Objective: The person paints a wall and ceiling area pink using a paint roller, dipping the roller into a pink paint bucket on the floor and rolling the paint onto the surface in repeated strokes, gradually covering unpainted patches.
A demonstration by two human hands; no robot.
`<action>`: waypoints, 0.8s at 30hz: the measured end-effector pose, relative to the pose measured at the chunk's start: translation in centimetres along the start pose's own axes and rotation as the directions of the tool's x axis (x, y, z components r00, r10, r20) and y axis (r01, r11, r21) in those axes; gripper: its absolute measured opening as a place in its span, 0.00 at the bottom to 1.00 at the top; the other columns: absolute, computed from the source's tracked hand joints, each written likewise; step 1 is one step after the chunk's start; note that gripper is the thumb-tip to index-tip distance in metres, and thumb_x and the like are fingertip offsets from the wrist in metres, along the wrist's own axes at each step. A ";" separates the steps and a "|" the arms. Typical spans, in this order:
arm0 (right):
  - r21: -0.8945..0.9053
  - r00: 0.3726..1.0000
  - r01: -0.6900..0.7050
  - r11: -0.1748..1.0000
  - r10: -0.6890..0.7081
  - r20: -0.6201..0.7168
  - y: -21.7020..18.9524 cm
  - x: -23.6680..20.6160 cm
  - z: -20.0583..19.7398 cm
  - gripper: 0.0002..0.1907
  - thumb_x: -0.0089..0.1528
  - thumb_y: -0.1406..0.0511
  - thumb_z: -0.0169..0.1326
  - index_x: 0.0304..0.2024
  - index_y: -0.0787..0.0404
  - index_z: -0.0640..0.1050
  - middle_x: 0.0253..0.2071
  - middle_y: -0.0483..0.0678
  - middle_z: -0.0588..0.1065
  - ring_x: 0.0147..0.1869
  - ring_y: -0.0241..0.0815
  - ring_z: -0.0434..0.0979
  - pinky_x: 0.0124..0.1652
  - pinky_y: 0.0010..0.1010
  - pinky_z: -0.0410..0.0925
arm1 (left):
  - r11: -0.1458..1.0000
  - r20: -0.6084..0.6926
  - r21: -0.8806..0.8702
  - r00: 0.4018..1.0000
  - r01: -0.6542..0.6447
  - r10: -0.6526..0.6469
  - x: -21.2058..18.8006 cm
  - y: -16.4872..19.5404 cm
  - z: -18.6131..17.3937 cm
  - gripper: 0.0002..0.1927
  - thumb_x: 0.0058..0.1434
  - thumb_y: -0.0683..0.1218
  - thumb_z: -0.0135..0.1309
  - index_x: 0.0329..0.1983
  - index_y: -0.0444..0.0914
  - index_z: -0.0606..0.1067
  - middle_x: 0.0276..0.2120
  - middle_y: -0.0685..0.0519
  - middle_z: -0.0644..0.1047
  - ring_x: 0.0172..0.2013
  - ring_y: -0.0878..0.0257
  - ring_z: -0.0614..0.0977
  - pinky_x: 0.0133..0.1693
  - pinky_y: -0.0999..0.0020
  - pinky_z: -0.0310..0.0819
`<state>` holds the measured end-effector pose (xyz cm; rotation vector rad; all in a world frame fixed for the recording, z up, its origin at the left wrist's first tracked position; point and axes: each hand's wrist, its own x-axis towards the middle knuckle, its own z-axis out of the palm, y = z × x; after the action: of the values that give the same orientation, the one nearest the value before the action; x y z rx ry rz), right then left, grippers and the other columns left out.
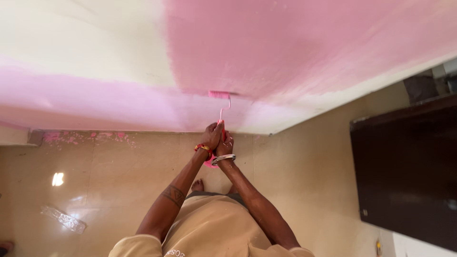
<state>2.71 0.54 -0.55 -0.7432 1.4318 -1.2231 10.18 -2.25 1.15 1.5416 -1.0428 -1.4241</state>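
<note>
a small pink paint roller point(219, 94) on a thin bent wire frame presses flat against the pink-painted wall, its pink handle pointing down toward the floor.

Off to the right of the grip I see a large dark wooden panel point(404, 173), door-like, standing against a beige wall point(309, 162). Below the grip and spreading out to its left lies a glossy tan tiled floor point(119, 185), with a bright glare spot point(57, 179) well to the left. Lower still on that side, a crumpled clear plastic scrap point(63, 219) lies flat on the tiles. Pink paint splatters point(81, 138) dot the floor edge left of the grip, near the foot of the wall. A bare foot point(197, 185) shows just beneath the grip.
</note>
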 end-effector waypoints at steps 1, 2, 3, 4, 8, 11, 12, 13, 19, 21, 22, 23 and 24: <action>0.000 1.000 -0.011 1.000 0.011 -0.006 0.0 0.1 -0.2 0.17 0.72 0.57 0.49 0.44 0.66 0.75 0.31 0.51 0.71 0.30 0.44 0.67 0.29 0.38 0.61 | 0.997 0.007 -0.054 0.999 -0.054 0.054 0.0 0.1 0.2 0.25 0.70 0.61 0.47 0.35 0.34 0.75 0.24 0.52 0.74 0.28 0.65 0.73 0.34 0.65 0.69; -0.019 0.996 0.085 0.996 -0.085 0.019 0.0 0.1 -0.4 0.17 0.72 0.57 0.49 0.45 0.66 0.76 0.34 0.50 0.73 0.33 0.41 0.70 0.33 0.35 0.64 | 0.988 0.008 -0.109 0.994 -0.105 0.107 0.0 0.2 0.4 0.25 0.71 0.60 0.47 0.35 0.33 0.74 0.25 0.52 0.73 0.29 0.66 0.72 0.34 0.65 0.69; -0.036 0.983 0.181 0.983 -0.179 0.047 0.0 0.2 -0.6 0.17 0.71 0.57 0.49 0.46 0.66 0.76 0.36 0.49 0.75 0.37 0.39 0.72 0.37 0.33 0.67 | 0.983 -0.003 -0.100 0.988 -0.156 0.157 0.0 0.3 0.5 0.23 0.71 0.59 0.47 0.36 0.34 0.74 0.25 0.51 0.73 0.29 0.66 0.71 0.33 0.64 0.69; -0.053 0.959 0.276 0.960 -0.272 0.081 -0.1 0.3 -0.8 0.17 0.71 0.57 0.49 0.47 0.66 0.76 0.38 0.47 0.77 0.40 0.36 0.75 0.40 0.31 0.69 | 0.974 -0.016 -0.093 0.978 -0.208 0.207 -0.1 0.4 0.7 0.22 0.71 0.59 0.47 0.38 0.34 0.74 0.25 0.50 0.73 0.29 0.66 0.71 0.33 0.64 0.69; 0.098 0.920 0.374 0.922 -0.382 0.083 -0.1 0.6 -1.3 0.16 0.71 0.57 0.47 0.49 0.64 0.75 0.39 0.46 0.77 0.41 0.35 0.75 0.41 0.29 0.70 | 0.956 -0.026 -0.071 0.958 -0.286 0.285 -0.1 0.8 1.1 0.20 0.69 0.58 0.47 0.43 0.35 0.73 0.25 0.46 0.76 0.27 0.62 0.74 0.31 0.60 0.70; 0.060 0.910 0.398 0.915 -0.403 0.100 0.0 0.7 -1.5 0.15 0.71 0.58 0.48 0.49 0.64 0.75 0.39 0.45 0.76 0.40 0.34 0.75 0.39 0.28 0.70 | 0.947 -0.034 0.075 0.948 -0.313 0.317 0.0 1.0 1.3 0.21 0.69 0.59 0.44 0.43 0.36 0.73 0.26 0.46 0.78 0.27 0.54 0.80 0.31 0.59 0.71; 0.059 0.920 0.374 0.925 -0.378 0.106 0.0 0.7 -1.5 0.15 0.71 0.58 0.48 0.49 0.64 0.75 0.38 0.45 0.76 0.40 0.34 0.75 0.39 0.28 0.70 | 0.962 -0.032 0.077 0.964 -0.262 0.265 0.0 1.0 1.3 0.22 0.69 0.60 0.44 0.43 0.37 0.73 0.26 0.45 0.78 0.27 0.52 0.81 0.31 0.58 0.71; 0.063 0.930 0.346 0.936 -0.351 0.109 0.1 0.7 -1.5 0.15 0.71 0.58 0.48 0.49 0.63 0.75 0.38 0.44 0.76 0.40 0.34 0.75 0.38 0.28 0.70 | 0.976 -0.025 0.081 0.978 -0.204 0.207 0.0 1.1 1.3 0.22 0.68 0.60 0.43 0.43 0.38 0.74 0.26 0.44 0.79 0.28 0.49 0.81 0.32 0.57 0.72; 0.196 0.996 0.006 0.981 -0.023 0.085 0.1 0.6 -1.4 0.13 0.70 0.59 0.50 0.48 0.63 0.75 0.37 0.43 0.75 0.38 0.33 0.75 0.36 0.27 0.70 | 0.990 -0.022 0.135 0.999 -0.044 0.047 0.0 1.0 1.2 0.27 0.68 0.65 0.43 0.41 0.36 0.76 0.29 0.42 0.81 0.34 0.46 0.83 0.38 0.55 0.74; 0.214 0.991 -0.116 0.970 0.100 0.084 0.1 0.6 -1.3 0.14 0.71 0.57 0.49 0.47 0.62 0.74 0.34 0.45 0.73 0.33 0.36 0.71 0.29 0.29 0.65 | 0.986 -0.015 0.166 1.000 0.013 -0.011 0.0 1.0 1.2 0.29 0.68 0.66 0.42 0.40 0.36 0.77 0.30 0.41 0.81 0.35 0.45 0.83 0.40 0.54 0.74; 0.221 0.984 -0.174 0.960 0.159 0.086 0.0 0.6 -1.3 0.15 0.71 0.56 0.49 0.46 0.62 0.74 0.33 0.45 0.72 0.31 0.37 0.69 0.26 0.31 0.62 | 0.981 -0.022 0.191 1.000 0.023 -0.019 0.0 1.0 1.2 0.30 0.68 0.66 0.42 0.40 0.36 0.77 0.30 0.42 0.81 0.36 0.44 0.83 0.40 0.53 0.74; 0.222 0.991 -0.123 0.967 0.109 0.073 -0.1 0.6 -1.3 0.15 0.71 0.57 0.49 0.46 0.62 0.74 0.33 0.46 0.73 0.32 0.37 0.71 0.27 0.30 0.64 | 0.976 -0.030 0.215 0.999 0.031 -0.025 0.0 1.1 1.3 0.30 0.68 0.67 0.42 0.40 0.36 0.77 0.31 0.42 0.81 0.36 0.44 0.82 0.41 0.53 0.73; 0.224 0.996 -0.070 0.972 0.057 0.063 -0.1 0.6 -1.3 0.15 0.71 0.57 0.49 0.46 0.63 0.74 0.33 0.46 0.74 0.33 0.36 0.72 0.28 0.29 0.65 | 0.978 -0.033 0.201 0.997 -0.055 0.062 0.0 1.1 1.3 0.28 0.68 0.66 0.43 0.44 0.38 0.77 0.32 0.42 0.81 0.37 0.43 0.82 0.40 0.53 0.73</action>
<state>1.28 0.36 -0.73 -0.5665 1.2365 -1.2805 8.80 -2.66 2.10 1.6597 -1.2282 -1.2748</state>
